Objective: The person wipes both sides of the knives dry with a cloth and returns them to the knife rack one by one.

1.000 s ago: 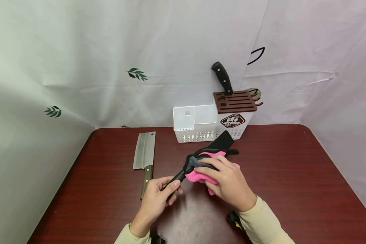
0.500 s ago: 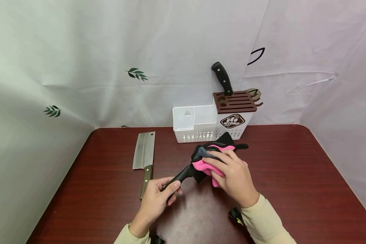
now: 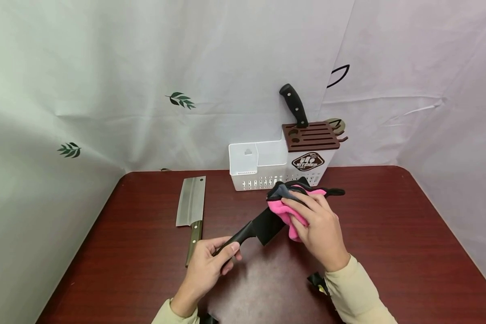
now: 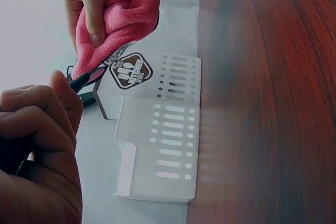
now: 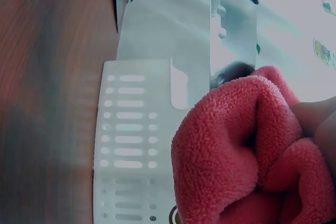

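The person's left hand [image 3: 208, 263], in front of the white rack [image 3: 263, 176] and a little to its left, was closed round the handle of a black knife [image 3: 268, 226], thumb lying along the top. The right hand [image 3: 324, 231], in front of the rack's right part, had its fingers bent over a pink cloth [image 3: 278, 209] with dark edging and pinched it around the blade. The knife was held above the table [image 3: 405, 252], in front of the rack, its handle slanting away from the rack and its blade running toward the rack's right part. The section of blade beside the handle was bare; the cloth covered most of the rest, and a dark strip of it stuck out past the rack's right side.

Beside the rack's left end, and nearer the person, a cleaver [image 3: 192, 202] lay flat, its steel blade pointing to the back and its olive-brown handle to the front, apart from the rack. The rack's low open bins formed its left part; on the right, a brown slotted top [image 3: 315, 137] covered a taller section with a kitchen emblem [image 3: 308, 161] on its front. A black-handled knife [image 3: 294, 105] stood in that top, leaning left. Behind the rack hung a pale curtain [image 3: 235, 58] printed with green leaf sprigs.
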Demonstrator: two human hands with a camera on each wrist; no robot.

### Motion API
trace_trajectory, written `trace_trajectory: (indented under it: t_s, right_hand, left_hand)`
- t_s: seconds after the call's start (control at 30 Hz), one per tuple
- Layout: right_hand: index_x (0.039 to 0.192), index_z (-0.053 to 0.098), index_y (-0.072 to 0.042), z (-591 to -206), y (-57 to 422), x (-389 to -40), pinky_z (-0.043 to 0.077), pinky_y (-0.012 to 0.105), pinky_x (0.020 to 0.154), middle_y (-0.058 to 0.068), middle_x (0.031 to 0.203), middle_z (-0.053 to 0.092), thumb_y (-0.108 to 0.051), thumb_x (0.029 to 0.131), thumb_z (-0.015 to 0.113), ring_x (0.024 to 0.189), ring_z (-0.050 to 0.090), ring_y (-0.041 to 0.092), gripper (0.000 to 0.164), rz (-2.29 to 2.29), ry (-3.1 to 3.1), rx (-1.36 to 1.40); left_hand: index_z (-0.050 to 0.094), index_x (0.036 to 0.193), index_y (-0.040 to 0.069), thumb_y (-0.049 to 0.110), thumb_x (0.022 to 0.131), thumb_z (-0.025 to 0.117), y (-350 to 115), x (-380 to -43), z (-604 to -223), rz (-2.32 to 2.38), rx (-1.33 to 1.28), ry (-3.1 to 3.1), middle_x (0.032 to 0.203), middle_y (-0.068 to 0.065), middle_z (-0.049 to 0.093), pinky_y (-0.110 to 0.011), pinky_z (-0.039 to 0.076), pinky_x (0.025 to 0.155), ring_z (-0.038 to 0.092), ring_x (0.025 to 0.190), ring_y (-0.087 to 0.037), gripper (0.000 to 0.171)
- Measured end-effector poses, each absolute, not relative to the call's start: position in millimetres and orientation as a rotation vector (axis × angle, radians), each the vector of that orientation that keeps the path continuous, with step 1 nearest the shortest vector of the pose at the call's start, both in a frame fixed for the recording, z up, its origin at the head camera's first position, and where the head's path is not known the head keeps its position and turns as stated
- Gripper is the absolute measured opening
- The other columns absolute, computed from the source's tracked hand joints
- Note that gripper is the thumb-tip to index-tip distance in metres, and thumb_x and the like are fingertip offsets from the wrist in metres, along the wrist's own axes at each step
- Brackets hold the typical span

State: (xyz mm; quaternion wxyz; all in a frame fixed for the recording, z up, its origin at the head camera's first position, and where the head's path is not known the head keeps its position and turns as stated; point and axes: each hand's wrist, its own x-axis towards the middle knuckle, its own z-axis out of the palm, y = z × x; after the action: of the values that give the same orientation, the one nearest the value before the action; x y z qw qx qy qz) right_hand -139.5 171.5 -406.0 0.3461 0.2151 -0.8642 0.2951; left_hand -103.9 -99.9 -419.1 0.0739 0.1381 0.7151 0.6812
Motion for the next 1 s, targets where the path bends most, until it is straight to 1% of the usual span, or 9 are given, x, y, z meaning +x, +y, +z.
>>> trace_trajectory:
  t_s: [0.07, 0.23, 0.27, 0.37, 0.53, 0.73, 1.0]
  right_hand:
    - [0.117, 0.076, -0.016, -405.8, 173.1, -140.3, 0.052, 0.039, 0.085, 0.003, 0.125, 0.069, -0.004, 0.084, 0.076, 0.103, 0.058, 0.025, 0.036, 0.772, -2.243, 0.538]
    - [0.116, 0.077, -0.014, -406.7, 176.4, -143.1, 0.051, 0.040, 0.086, 0.004, 0.124, 0.070, -0.003, 0.083, 0.076, 0.101, 0.059, 0.028, 0.034, 0.758, -2.208, 0.486]
    - [0.115, 0.077, -0.014, -407.0, 176.8, -143.4, 0.050, 0.039, 0.085, 0.005, 0.124, 0.070, -0.003, 0.084, 0.075, 0.100, 0.059, 0.029, 0.033, 0.755, -2.205, 0.468]
    - [0.115, 0.077, -0.013, -407.4, 177.7, -144.1, 0.049, 0.041, 0.084, 0.006, 0.123, 0.070, -0.003, 0.084, 0.074, 0.099, 0.059, 0.030, 0.032, 0.749, -2.192, 0.403]
    - [0.115, 0.077, -0.012, -407.2, 179.4, -144.6, 0.049, 0.043, 0.081, 0.007, 0.124, 0.070, -0.004, 0.086, 0.072, 0.099, 0.057, 0.032, 0.031, 0.754, -2.193, 0.318]
    - [0.116, 0.076, -0.011, -407.1, 181.6, -145.4, 0.050, 0.046, 0.081, 0.007, 0.124, 0.070, -0.003, 0.085, 0.074, 0.099, 0.057, 0.033, 0.031, 0.751, -2.185, 0.258]
    - [0.114, 0.077, -0.010, -407.1, 181.4, -144.1, 0.051, 0.047, 0.079, 0.008, 0.121, 0.071, -0.002, 0.082, 0.077, 0.098, 0.058, 0.032, 0.032, 0.742, -2.205, 0.257]
  left_hand:
    - [0.067, 0.086, -0.008, 0.011, 0.099, 0.062, -100.1, -103.9, -419.0, 2.048, 0.429, 2.144, 0.063, -0.012, 0.059, -0.019, 0.035, 0.044, 0.043, 0.047, -0.005, 0.023]
    - [0.066, 0.086, -0.008, 0.010, 0.099, 0.061, -100.0, -103.6, -418.4, 2.060, 0.448, 2.133, 0.063, -0.016, 0.058, -0.019, 0.034, 0.043, 0.043, 0.047, -0.004, 0.023]
    - [0.066, 0.086, -0.009, 0.010, 0.099, 0.061, -99.9, -103.5, -418.3, 2.059, 0.450, 2.133, 0.062, -0.015, 0.058, -0.019, 0.034, 0.043, 0.043, 0.047, -0.004, 0.023]
    - [0.066, 0.086, -0.008, 0.009, 0.099, 0.062, -99.8, -103.1, -417.8, 2.060, 0.458, 2.133, 0.062, -0.013, 0.058, -0.019, 0.033, 0.042, 0.043, 0.047, -0.004, 0.023]
    - [0.067, 0.086, -0.006, 0.009, 0.099, 0.062, -99.8, -102.4, -417.2, 2.067, 0.475, 2.134, 0.063, -0.017, 0.058, -0.020, 0.032, 0.041, 0.043, 0.047, -0.004, 0.020]
    - [0.068, 0.088, -0.007, 0.009, 0.099, 0.062, -100.0, -101.6, -416.8, 2.091, 0.440, 2.125, 0.065, -0.009, 0.060, -0.019, 0.032, 0.042, 0.043, 0.047, -0.005, 0.020]
    - [0.066, 0.091, -0.011, 0.009, 0.099, 0.061, -101.9, -102.3, -414.6, 2.171, 0.346, 2.087, 0.068, -0.006, 0.062, -0.020, 0.029, 0.043, 0.042, 0.048, -0.006, 0.022]
